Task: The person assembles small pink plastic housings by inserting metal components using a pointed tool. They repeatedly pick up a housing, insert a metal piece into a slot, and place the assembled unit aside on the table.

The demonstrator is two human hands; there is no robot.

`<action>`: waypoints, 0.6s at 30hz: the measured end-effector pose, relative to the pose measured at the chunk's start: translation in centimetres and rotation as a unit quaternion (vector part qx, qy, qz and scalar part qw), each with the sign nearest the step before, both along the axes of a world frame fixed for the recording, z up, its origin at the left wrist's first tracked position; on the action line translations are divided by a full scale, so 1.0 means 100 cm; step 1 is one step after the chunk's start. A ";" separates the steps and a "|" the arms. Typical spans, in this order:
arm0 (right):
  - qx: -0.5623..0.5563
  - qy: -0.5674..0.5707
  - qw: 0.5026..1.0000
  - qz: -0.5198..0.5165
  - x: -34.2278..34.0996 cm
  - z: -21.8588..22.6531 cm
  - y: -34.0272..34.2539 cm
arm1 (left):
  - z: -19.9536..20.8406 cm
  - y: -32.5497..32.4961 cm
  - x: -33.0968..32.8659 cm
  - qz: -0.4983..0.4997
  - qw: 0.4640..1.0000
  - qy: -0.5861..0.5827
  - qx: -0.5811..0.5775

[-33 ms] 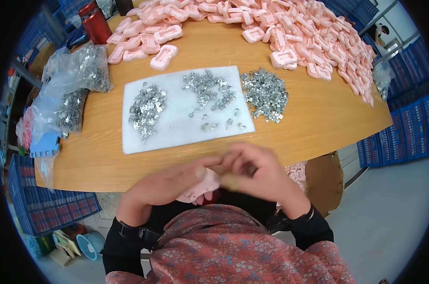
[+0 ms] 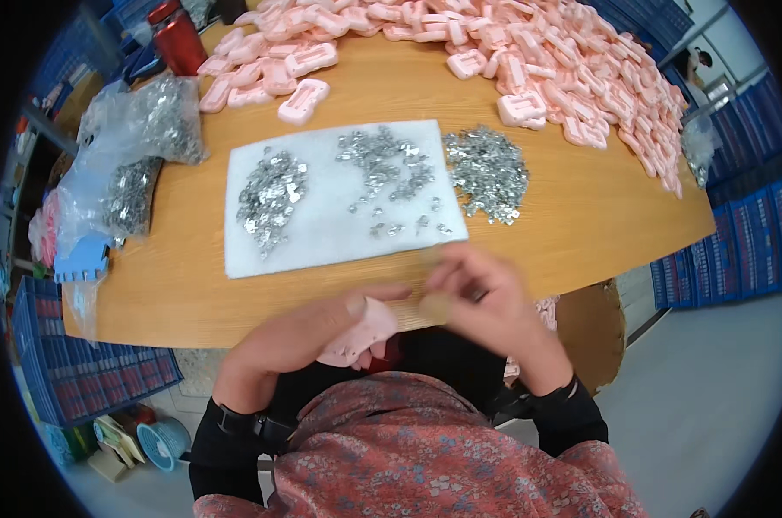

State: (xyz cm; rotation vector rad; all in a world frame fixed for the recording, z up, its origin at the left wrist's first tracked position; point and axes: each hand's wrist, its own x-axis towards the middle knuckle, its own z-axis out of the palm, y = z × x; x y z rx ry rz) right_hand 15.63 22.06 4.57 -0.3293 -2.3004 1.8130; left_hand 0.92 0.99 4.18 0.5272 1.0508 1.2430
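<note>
My left hand (image 2: pixel 309 332) is closed around a pale pink plastic casing (image 2: pixel 367 335), held at the table's near edge above my lap. Small holes show in the casing, and the fingers under it are partly hidden. Just to the right, my right hand (image 2: pixel 490 302) is curled and slightly blurred, apart from the casing; a small dark or greyish bit shows among its fingers, too unclear to name. Beyond both hands lies a white foam sheet (image 2: pixel 322 246) bearing small metal clips (image 2: pixel 272 194) in loose heaps. Another heap of metal clips (image 2: pixel 488 173) sits on the wood beside its right edge.
Many pink casings (image 2: pixel 572 86) are piled along the far side of the table (image 2: pixel 175 276). Plastic bags of metal parts (image 2: pixel 132 198) and a red flask (image 2: pixel 177 39) stand at the left. Blue crates (image 2: pixel 97 371) flank the table; a cardboard box (image 2: pixel 589 337) is below right.
My right hand has moved a little to the right and away from the casing, widening the gap. My left hand keeps hold of the casing in nearly the same place.
</note>
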 end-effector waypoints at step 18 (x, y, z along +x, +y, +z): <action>0.398 0.020 0.899 0.180 -0.155 -0.013 -0.055 | -0.044 -0.032 -0.009 0.094 0.981 -0.089 0.147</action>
